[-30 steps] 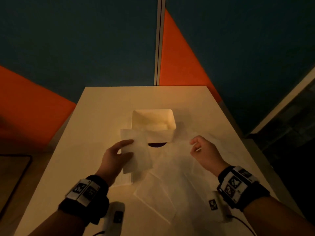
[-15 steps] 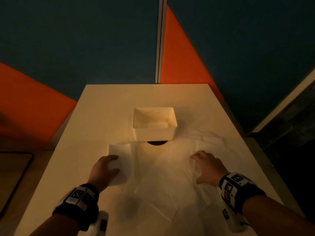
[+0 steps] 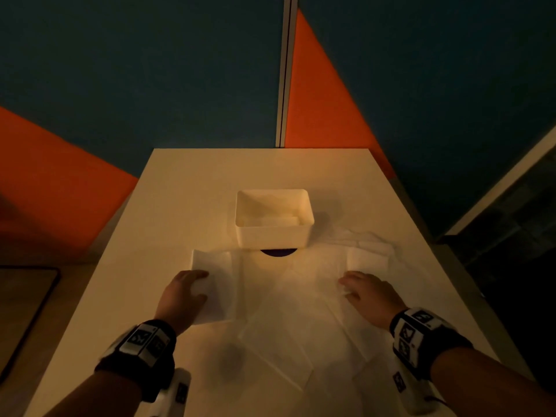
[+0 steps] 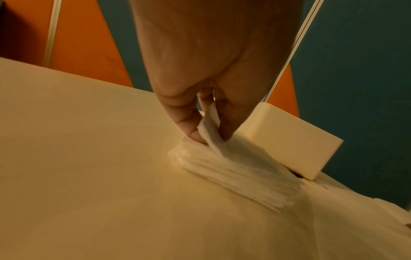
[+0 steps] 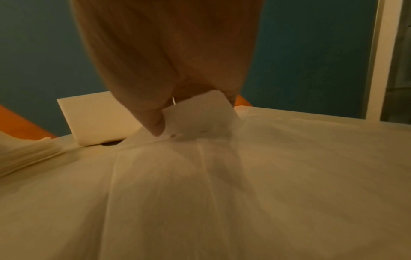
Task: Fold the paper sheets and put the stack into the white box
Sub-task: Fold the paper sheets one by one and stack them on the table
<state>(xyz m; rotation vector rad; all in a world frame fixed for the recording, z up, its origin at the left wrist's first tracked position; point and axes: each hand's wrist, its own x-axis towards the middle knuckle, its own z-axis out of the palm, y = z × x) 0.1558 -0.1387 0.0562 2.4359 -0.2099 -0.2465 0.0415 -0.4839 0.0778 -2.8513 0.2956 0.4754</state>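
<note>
The white box (image 3: 272,236) stands mid-table, with some folded paper lying inside. A folded paper stack (image 3: 221,281) lies on the table in front of it to the left. My left hand (image 3: 198,285) rests on that stack. In the left wrist view its fingers (image 4: 193,130) pinch a folded sheet on top of the stack (image 4: 235,174). Thin loose sheets (image 3: 301,314) are spread across the middle. My right hand (image 3: 346,285) sits on them, and in the right wrist view its fingertips (image 5: 155,126) pinch a raised sheet corner (image 5: 200,116).
A dark disc (image 3: 278,252) shows under the box's near edge. More crumpled sheets (image 3: 367,242) lie right of the box. The cream table (image 3: 195,191) ends at blue and orange wall panels (image 3: 319,94); a dark gap runs past its right edge.
My left hand carried the folded sheet down from in front of the box to the table on the left. My right hand dropped onto the spread sheets and took a corner.
</note>
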